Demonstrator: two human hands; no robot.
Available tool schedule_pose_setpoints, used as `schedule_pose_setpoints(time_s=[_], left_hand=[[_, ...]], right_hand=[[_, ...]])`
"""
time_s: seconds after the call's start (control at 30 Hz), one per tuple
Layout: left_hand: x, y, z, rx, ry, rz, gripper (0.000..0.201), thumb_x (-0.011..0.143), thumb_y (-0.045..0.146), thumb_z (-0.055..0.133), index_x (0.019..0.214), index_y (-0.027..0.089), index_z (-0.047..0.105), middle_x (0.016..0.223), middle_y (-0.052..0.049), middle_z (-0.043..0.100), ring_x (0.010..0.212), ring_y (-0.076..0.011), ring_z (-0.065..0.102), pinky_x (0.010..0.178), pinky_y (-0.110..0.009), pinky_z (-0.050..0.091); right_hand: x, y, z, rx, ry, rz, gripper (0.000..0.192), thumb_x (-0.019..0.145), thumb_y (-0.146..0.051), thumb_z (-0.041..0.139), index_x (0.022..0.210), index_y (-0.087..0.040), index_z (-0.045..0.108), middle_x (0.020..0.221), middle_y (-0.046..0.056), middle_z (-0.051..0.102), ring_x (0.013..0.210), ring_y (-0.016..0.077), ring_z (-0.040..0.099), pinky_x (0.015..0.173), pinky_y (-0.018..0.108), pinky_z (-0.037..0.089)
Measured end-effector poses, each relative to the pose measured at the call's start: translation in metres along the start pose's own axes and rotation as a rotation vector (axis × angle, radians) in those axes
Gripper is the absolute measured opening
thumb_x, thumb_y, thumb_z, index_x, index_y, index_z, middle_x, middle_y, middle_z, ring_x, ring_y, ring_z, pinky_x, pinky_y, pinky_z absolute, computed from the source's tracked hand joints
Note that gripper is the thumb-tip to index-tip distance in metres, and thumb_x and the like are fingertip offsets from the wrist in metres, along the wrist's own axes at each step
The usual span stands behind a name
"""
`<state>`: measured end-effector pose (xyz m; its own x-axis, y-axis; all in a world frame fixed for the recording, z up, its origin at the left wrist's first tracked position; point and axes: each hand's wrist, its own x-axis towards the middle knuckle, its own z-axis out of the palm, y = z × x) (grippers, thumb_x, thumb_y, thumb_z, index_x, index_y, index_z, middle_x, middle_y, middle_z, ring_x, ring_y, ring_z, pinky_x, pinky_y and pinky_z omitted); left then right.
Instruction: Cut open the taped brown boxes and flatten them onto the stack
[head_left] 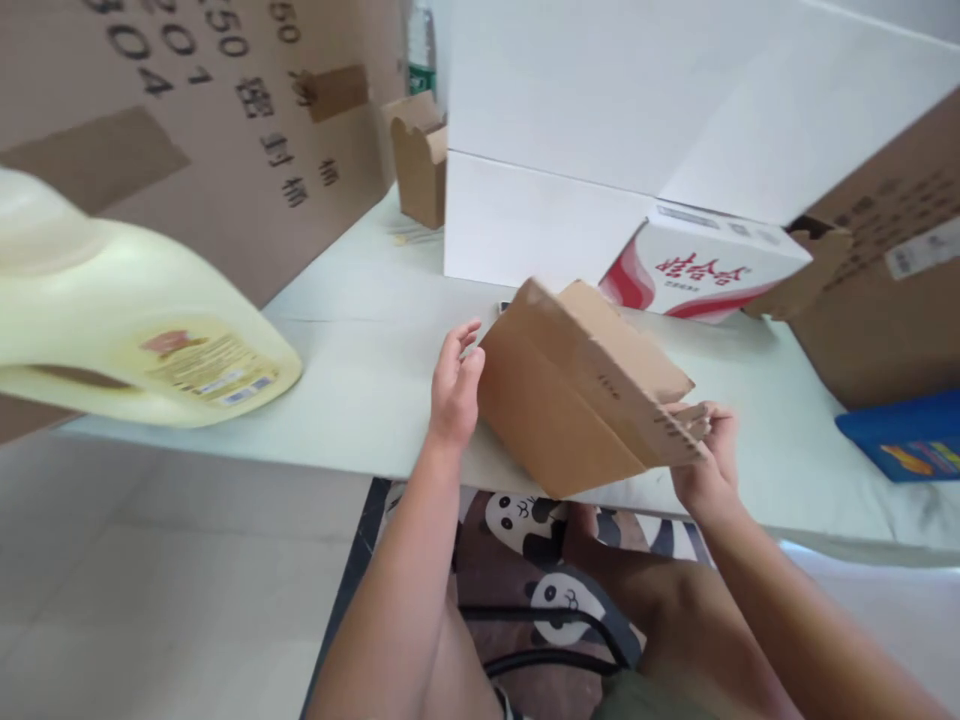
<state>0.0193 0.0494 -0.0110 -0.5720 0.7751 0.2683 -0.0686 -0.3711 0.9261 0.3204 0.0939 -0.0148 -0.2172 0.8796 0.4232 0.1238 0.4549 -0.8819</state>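
Observation:
A brown cardboard box, partly folded with flaps sticking out, is tilted up over the table's front edge. My right hand grips its right end, with the fingers partly hidden behind the flap. At the box's left side is my left hand, upright, its thumb and fingers apart and holding nothing. Whether its fingertips touch the cardboard I cannot tell. Just behind the box, a small dark-and-white object is mostly covered.
A large yellow jug stands at the left before a big printed carton. White boxes and a red-and-white carton are behind. A small open cardboard box, a bottle and a blue package sit around the pale table.

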Motion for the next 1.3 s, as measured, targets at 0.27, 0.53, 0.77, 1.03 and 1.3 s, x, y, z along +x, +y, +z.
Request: schedule_pose_setpoints(time_s=[0.27, 0.53, 0.77, 1.03, 1.3], left_hand=[[0.0, -0.016, 0.039, 0.018, -0.169, 0.075, 0.038, 0.088, 0.055, 0.064, 0.108, 0.025, 0.074, 0.116, -0.009, 0.071, 0.117, -0.0287, 0.063, 0.102, -0.043, 0.049], [0.001, -0.024, 0.056, 0.283, -0.042, 0.182, 0.048, 0.077, 0.048, 0.08, 0.115, 0.025, 0.063, 0.104, -0.005, 0.066, 0.091, -0.0184, 0.064, 0.088, -0.034, 0.052], [0.002, -0.005, 0.052, 0.557, -0.269, 0.269, 0.028, 0.088, 0.046, 0.067, 0.105, 0.027, 0.079, 0.14, -0.008, 0.058, 0.128, -0.0297, 0.057, 0.114, -0.049, 0.042], [0.007, -0.017, 0.022, 0.462, -0.061, 0.154, 0.036, 0.088, 0.049, 0.064, 0.111, 0.024, 0.077, 0.15, -0.008, 0.054, 0.145, -0.0298, 0.044, 0.122, -0.046, 0.032], [-0.009, -0.026, 0.015, 0.077, -0.099, -0.295, 0.057, 0.072, 0.072, 0.068, 0.106, 0.026, 0.067, 0.113, -0.008, 0.07, 0.114, -0.0306, 0.066, 0.091, -0.04, 0.056]], right_hand=[[0.017, 0.003, -0.004, -0.02, 0.179, -0.112, 0.033, 0.092, -0.049, 0.06, 0.118, -0.029, 0.055, 0.1, 0.005, 0.061, 0.079, 0.019, 0.057, 0.074, 0.036, 0.048], [0.008, 0.018, -0.01, 0.082, 0.129, -0.003, 0.061, 0.089, -0.045, 0.068, 0.144, -0.038, 0.042, 0.135, 0.008, 0.056, 0.119, 0.0278, 0.057, 0.098, 0.048, 0.049], [-0.011, 0.016, -0.02, 0.191, 0.015, -0.054, 0.041, 0.097, -0.059, 0.042, 0.098, -0.032, 0.073, 0.138, 0.005, 0.057, 0.126, 0.0321, 0.055, 0.106, 0.053, 0.045], [0.0, 0.039, 0.001, 0.206, 0.07, 0.284, 0.054, 0.095, -0.062, 0.044, 0.135, -0.027, 0.05, 0.147, 0.014, 0.053, 0.137, 0.0299, 0.05, 0.11, 0.05, 0.045], [-0.004, 0.017, 0.016, 0.275, -0.017, 0.058, 0.071, 0.089, -0.076, 0.038, 0.148, -0.036, 0.039, 0.16, 0.008, 0.042, 0.147, 0.0312, 0.043, 0.115, 0.052, 0.044]])
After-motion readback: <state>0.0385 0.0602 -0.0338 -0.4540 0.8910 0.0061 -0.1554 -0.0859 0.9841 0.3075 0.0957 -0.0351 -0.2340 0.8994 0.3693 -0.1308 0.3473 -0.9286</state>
